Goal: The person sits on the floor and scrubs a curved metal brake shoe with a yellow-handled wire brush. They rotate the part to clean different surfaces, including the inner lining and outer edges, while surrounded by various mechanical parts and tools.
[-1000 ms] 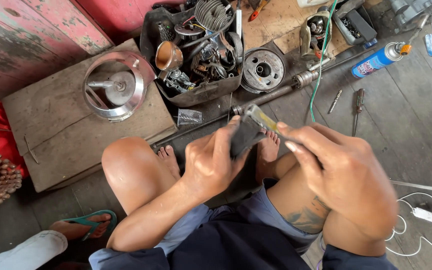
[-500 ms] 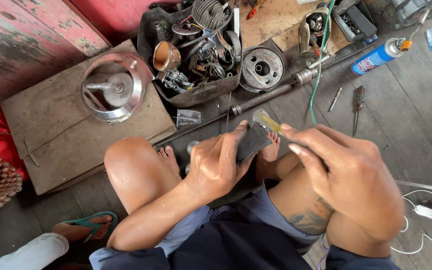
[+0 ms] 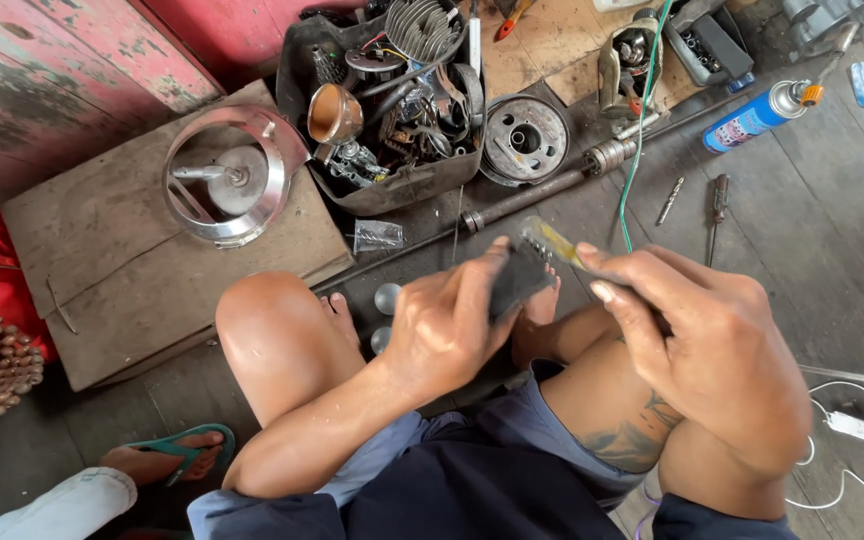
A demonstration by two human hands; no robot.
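A small dark block (image 3: 517, 280) sat above the knees, pinched in the closed left hand (image 3: 442, 330); it looked light, stiff and best gripped by its sides. The right hand (image 3: 712, 350) was wrapped around a yellow-tipped tool (image 3: 552, 240) touching it. Farther off lay a box of engine parts (image 3: 392, 100) and a blue spray can (image 3: 757, 118).

1 view only, from a camera worn on the person's head. It faces steeply down over the person's bent knees to a plank floor (image 3: 832, 260). The landmark is the dark tub of metal parts (image 3: 392, 190), at top centre, far from the lens. The lap lies close below the tub, filling the lower frame. No 2nd view shares the scene.
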